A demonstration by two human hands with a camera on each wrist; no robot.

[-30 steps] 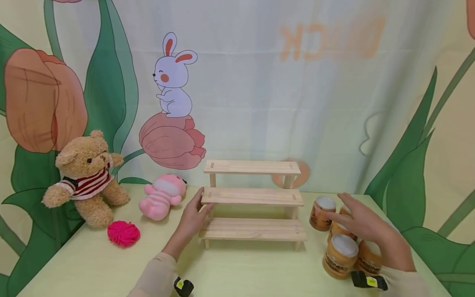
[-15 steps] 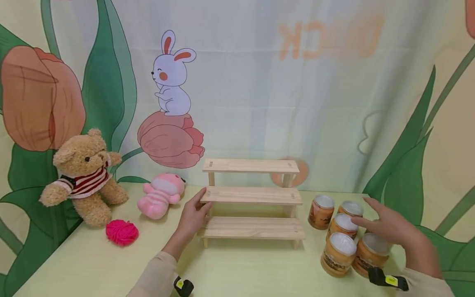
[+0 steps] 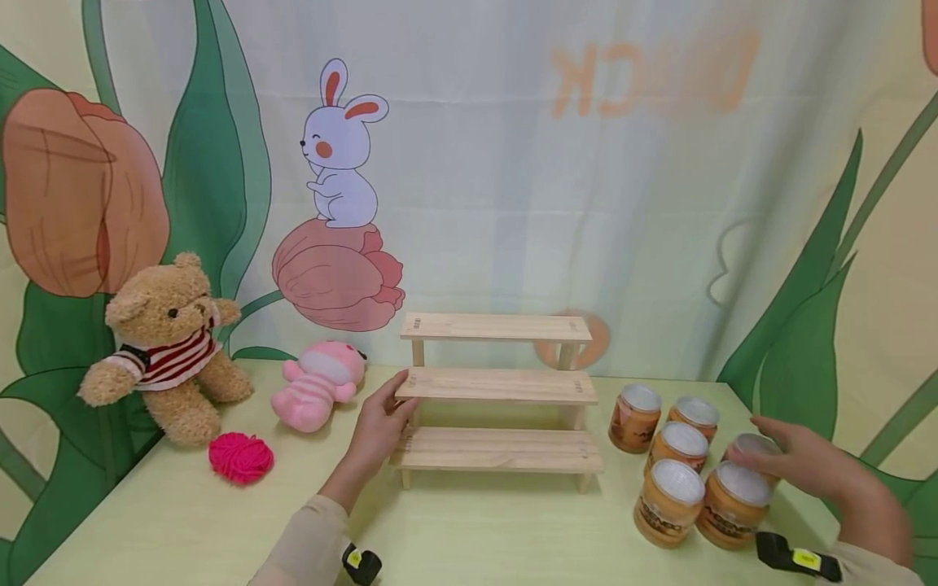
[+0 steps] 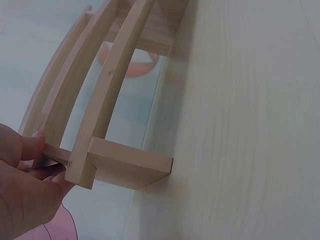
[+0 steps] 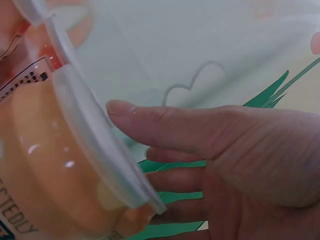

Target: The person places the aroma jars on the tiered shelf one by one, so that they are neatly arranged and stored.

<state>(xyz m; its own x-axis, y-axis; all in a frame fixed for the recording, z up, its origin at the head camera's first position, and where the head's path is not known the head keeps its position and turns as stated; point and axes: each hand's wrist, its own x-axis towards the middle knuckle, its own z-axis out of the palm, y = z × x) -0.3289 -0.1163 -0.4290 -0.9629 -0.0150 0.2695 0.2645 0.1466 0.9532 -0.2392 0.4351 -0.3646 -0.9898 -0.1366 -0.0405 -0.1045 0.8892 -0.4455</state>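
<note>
A three-tier wooden display shelf (image 3: 498, 386) stands on the table. My left hand (image 3: 377, 427) holds the left end of its middle board. In the left wrist view, the thumb and fingers of that left hand (image 4: 27, 185) pinch the board's end. Several orange-brown jars (image 3: 668, 509) with pale lids stand to the right of the shelf. My right hand (image 3: 813, 468) is at the rightmost back jar (image 3: 755, 448), its thumb overlapping the lid. In the right wrist view, the fingers of the right hand (image 5: 220, 160) reach out past a jar's lid (image 5: 100, 135), loosely extended.
On the left, a teddy bear (image 3: 172, 350) in a striped shirt sits by the printed curtain (image 3: 498, 203). A pink plush toy (image 3: 318, 387) and a ball of pink yarn (image 3: 241, 458) lie between it and the shelf, on the pale table (image 3: 469, 537).
My right hand has moved to the right and nearer, from above the back jars to the rightmost one. The left hand stays on the shelf.
</note>
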